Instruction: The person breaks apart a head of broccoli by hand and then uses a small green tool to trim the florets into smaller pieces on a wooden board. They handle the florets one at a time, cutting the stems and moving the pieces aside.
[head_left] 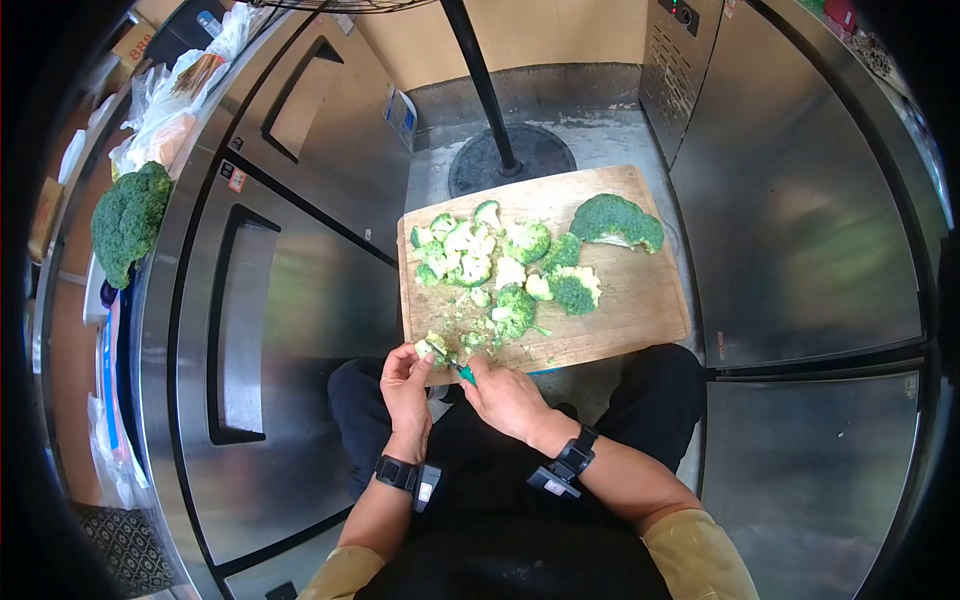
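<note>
Item: broccoli on a cutting board (640,300), centre frame, resting on our lap.
- Our left hand (405,385) pinches a small floret (432,347) at the board's lower left edge.
- Our right hand (505,395) is closed around a green-handled knife (466,374), which touches the floret.
- Done: a pile of cut florets (480,255), mid-board.
- Left: a large uncut crown (617,220) at the upper right, and a whole head (130,222) at far left.
- Around: a black stand base (510,160) beyond the board, not obstructing.

A commercial kitchen, shown by large stainless steel refrigerator doors (270,300) on both sides, a bare concrete floor (600,140), a wooden cutting board (640,300) covered with cut broccoli (500,265), supplies stacked on top of a unit (160,110)
</note>
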